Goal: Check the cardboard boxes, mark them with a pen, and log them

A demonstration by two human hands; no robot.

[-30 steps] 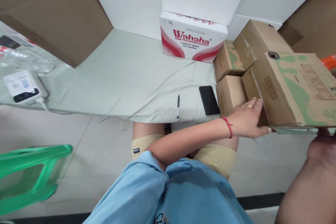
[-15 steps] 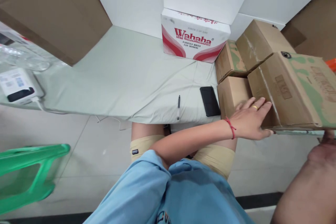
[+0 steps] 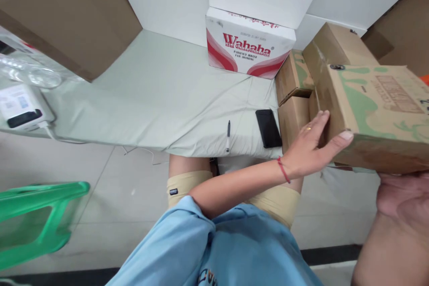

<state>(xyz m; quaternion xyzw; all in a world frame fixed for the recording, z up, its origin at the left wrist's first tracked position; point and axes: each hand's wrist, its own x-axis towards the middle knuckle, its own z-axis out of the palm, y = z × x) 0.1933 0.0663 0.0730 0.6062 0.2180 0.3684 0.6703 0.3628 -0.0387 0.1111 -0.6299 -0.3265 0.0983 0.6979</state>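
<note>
A brown cardboard box (image 3: 392,98) with green print is tilted at the right end of the table, between my two hands. My left hand (image 3: 311,145), with a gold ring and a red wrist string, presses its fingers on the box's left side, its thumb at the front corner. Under the front part of the box is my right hand (image 3: 402,194), supporting it from below; most of its fingers are hidden. Other cardboard boxes stand behind it: a taller one (image 3: 345,44), a small green-printed one (image 3: 295,76) and a plain one (image 3: 293,116) by my left fingers.
On the green-clothed table (image 3: 150,98) lie a black phone (image 3: 268,128) and a pen (image 3: 228,136). A white Wahaha carton (image 3: 248,44) stands by the wall. At left are a large cardboard box (image 3: 73,13), plastic bottles (image 3: 43,76), a white cabled device (image 3: 25,107) and a green stool (image 3: 43,228).
The green-printed box has moved left and tipped, showing more of its printed face and underside. Both hands have moved with it, the right one coming further into view beneath.
</note>
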